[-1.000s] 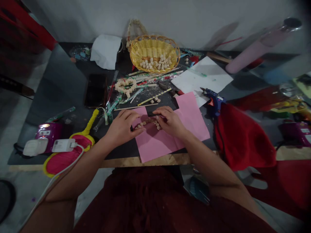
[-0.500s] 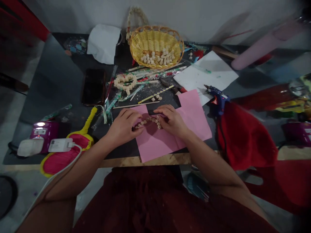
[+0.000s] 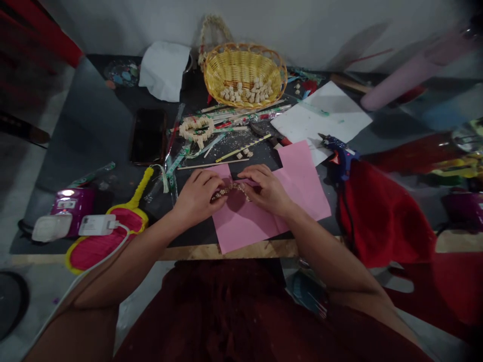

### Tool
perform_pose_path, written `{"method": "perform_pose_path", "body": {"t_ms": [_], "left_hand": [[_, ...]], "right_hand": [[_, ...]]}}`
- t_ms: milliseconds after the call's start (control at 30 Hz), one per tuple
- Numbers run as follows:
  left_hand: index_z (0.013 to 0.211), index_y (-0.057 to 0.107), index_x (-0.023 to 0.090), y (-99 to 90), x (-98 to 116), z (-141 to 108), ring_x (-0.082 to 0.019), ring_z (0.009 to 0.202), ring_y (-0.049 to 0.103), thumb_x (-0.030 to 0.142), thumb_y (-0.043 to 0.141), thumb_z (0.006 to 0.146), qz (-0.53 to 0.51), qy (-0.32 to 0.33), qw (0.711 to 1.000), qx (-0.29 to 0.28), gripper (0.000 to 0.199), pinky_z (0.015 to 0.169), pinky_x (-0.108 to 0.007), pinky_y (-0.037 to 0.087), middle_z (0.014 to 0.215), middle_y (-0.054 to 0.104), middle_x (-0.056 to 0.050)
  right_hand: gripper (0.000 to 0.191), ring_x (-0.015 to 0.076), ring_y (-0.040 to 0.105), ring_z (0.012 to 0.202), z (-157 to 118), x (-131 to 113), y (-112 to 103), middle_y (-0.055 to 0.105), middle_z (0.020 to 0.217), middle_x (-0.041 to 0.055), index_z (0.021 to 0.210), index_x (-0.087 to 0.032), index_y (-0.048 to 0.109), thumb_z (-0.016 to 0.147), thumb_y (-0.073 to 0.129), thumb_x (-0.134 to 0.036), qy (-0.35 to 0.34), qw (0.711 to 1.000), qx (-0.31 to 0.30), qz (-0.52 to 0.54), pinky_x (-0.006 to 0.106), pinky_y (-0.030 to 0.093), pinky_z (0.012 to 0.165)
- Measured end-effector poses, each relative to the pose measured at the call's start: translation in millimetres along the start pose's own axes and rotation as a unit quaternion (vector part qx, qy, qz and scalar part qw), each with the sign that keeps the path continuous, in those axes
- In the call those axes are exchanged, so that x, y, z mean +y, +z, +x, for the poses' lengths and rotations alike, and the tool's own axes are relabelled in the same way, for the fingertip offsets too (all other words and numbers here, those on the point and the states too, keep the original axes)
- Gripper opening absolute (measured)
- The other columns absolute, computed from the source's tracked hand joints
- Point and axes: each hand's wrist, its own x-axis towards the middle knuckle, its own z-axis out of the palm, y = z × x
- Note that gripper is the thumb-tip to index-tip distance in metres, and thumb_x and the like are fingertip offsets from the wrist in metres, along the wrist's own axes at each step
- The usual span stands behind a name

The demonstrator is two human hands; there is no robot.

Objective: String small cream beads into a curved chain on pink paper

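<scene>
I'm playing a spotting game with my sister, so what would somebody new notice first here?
Probably the pink paper in the middle, where the left hand and right hand hold a curved strip of small pale pieces. Next might come the yellow basket at the back by the wall, with pale lumps inside, and the bright red cloth on the right.

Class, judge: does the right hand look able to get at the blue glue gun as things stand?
Probably yes: only pink paper and tabletop seem to separate the glue gun from the right hand, though that hand seems busy with the beaded strip.
</scene>
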Motion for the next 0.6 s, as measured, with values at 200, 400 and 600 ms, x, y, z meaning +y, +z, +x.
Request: {"method": "perform_pose_path", "body": {"t_ms": [200,400,600], "left_hand": [[0.100,0.070,0.019,-0.9,-0.5,0.6,-0.029,0.113,0.064,0.026,0.066,0.092,0.002,0.010,1.000,-0.002,0.011,0.107,-0.048,0.051,0.113,0.072,-0.011],[0.099,0.070,0.018,0.7,-1.9,0.6,-0.029,0.113,0.065,0.025,0.065,0.092,0.001,0.022,1.000,0.007,0.011,0.105,-0.048,0.052,0.112,0.073,-0.011],[0.100,0.070,0.019,3.3,-3.2,0.0,-0.030,0.111,0.064,0.026,0.067,0.090,0.013,0.021,1.000,0.010,0.012,0.104,-0.048,0.053,0.111,0.073,-0.011]], "right_hand": [[0.017,0.0260,0.070,0.109,0.3,-0.9,0.2,0.076,0.113,0.0104,0.114,-0.023,0.069,0.099,0.062,-0.026,-0.019,1.000,0.009,-0.013,0.047,0.056,0.095],[0.015,0.0257,0.071,0.107,0.9,-0.3,0.4,0.076,0.111,0.0098,0.113,-0.023,0.068,0.099,0.063,-0.025,-0.031,0.999,0.003,-0.020,0.046,0.056,0.093],[0.018,0.0277,0.071,0.109,1.6,-2.8,0.6,0.076,0.113,0.0111,0.115,-0.023,0.068,0.097,0.067,-0.027,-0.039,0.999,-0.004,-0.024,0.048,0.056,0.093]]}}
